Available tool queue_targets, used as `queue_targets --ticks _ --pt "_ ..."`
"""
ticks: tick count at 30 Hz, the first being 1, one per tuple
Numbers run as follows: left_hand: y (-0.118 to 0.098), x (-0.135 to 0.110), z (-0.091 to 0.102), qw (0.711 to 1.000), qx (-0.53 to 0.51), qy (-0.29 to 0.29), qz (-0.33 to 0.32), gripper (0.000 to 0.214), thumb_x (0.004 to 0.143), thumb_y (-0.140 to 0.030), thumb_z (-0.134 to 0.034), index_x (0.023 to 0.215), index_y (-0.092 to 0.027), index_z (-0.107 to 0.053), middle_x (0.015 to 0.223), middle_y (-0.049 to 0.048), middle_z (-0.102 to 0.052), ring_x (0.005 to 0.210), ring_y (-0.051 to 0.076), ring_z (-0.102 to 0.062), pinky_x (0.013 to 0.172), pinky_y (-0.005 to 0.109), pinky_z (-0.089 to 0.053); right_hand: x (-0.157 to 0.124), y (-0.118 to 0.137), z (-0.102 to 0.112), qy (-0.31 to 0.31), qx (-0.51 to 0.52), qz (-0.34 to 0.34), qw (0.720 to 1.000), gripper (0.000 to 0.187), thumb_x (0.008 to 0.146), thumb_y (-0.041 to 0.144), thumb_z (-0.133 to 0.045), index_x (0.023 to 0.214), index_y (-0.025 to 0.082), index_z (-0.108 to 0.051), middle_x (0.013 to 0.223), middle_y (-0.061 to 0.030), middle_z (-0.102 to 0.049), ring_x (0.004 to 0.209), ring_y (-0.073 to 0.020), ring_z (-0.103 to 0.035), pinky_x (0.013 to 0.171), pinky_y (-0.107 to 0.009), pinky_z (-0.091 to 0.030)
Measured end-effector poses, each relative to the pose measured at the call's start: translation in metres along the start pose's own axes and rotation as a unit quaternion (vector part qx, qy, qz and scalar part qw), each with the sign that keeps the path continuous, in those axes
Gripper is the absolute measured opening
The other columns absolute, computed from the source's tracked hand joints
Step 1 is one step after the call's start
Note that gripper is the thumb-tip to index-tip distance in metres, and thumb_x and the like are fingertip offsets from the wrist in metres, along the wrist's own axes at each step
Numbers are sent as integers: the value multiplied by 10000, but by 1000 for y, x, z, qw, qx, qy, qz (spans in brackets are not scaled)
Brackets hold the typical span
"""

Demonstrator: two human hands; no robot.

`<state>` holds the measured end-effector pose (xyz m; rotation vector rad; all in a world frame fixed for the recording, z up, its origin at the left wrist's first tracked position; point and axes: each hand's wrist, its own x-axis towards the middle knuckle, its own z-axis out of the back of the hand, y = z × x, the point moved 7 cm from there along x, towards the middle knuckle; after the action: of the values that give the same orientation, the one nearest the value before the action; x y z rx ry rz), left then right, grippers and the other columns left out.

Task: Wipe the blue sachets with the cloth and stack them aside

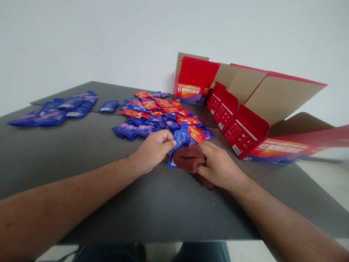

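We had the pouch (182,136) at the near edge of the pile (160,109), its top end overlapping the pile in our view. Our left hand (158,150) was closed, thumb and forefinger pinching the pouch by its left edge. Our right hand (219,163) was curled round the cloth (188,158), which lay bunched across the pouch's lower part; we could not tell whether those fingers also had hold of the pouch beneath. The pile, blue and red mixed, sat on the table (141,214). Left of the pile we had a lone pouch (108,106), and farther left a blue batch (65,107). An open box (192,82) stood behind the pile to its right, and more open boxes (245,133) stood right of the pile.
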<state>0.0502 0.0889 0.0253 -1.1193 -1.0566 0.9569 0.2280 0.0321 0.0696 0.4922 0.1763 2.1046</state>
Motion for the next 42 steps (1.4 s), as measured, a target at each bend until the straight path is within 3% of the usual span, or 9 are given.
queue_targets --ticks 5,10,15,20,25,29,34,39,42 --pt "-1 -1 -1 1000 -3 5 7 204 874 -306 -666 770 -197 -529 673 -40 -498 580 104 -476 520 217 -378 -1 9 -7 55 21 44 997 196 778 136 -639 956 212 -604 996 -46 -643 935 -216 -617 817 -332 -491" --pt "0 0 -1 1000 -13 4 7 192 870 -303 -667 783 -200 -531 684 -38 -495 592 113 -502 524 222 -397 0 -2 3 -12 1 -18 1000 190 761 137 -647 923 214 -585 968 -53 -646 911 -228 -613 799 -347 -485" --pt "-2 0 -1 1000 -9 6 3 213 873 -304 -670 769 -200 -517 661 -39 -489 574 107 -474 515 217 -378 -2 11 -9 64 13 65 996 198 780 121 -643 945 220 -599 997 -40 -647 932 -210 -616 805 -319 -484" --pt "-3 -1 -3 1000 -11 8 14 202 872 -311 -656 779 -205 -512 678 -40 -494 579 113 -499 522 227 -417 -1 -2 3 -1 3 -7 1000 206 757 125 -643 937 212 -593 986 -55 -657 931 -229 -622 812 -346 -486" --pt "-2 -3 -5 1000 6 26 14 207 883 -328 -654 776 -197 -535 677 -36 -492 563 100 -468 491 208 -376 0 4 -3 46 21 34 998 195 760 123 -641 922 219 -588 977 -41 -649 923 -215 -621 802 -328 -488" --pt "1 -3 -6 999 -18 34 26 203 877 -341 -662 804 -208 -527 697 -35 -517 595 122 -534 523 228 -450 1 -8 10 -42 2 -26 999 154 770 153 -648 861 228 -550 906 -35 -629 861 -214 -608 753 -331 -475" --pt "-1 -3 -6 999 12 37 11 203 892 -328 -650 781 -199 -538 667 -43 -495 557 96 -467 499 206 -392 0 3 -2 48 27 42 998 207 763 124 -630 944 219 -599 993 -41 -654 917 -210 -623 793 -325 -490" --pt "2 -2 -7 999 -25 40 24 187 885 -319 -649 806 -209 -520 691 -40 -505 582 120 -528 520 237 -460 2 -14 9 -36 -1 -52 998 191 787 173 -658 974 201 -628 972 -58 -671 901 -232 -634 787 -355 -490" --pt "1 -3 -7 999 -16 43 22 194 891 -316 -648 799 -205 -519 676 -45 -491 559 106 -501 502 222 -428 2 -7 3 3 18 -9 1000 203 787 158 -652 982 208 -628 996 -53 -675 934 -225 -637 812 -344 -493"
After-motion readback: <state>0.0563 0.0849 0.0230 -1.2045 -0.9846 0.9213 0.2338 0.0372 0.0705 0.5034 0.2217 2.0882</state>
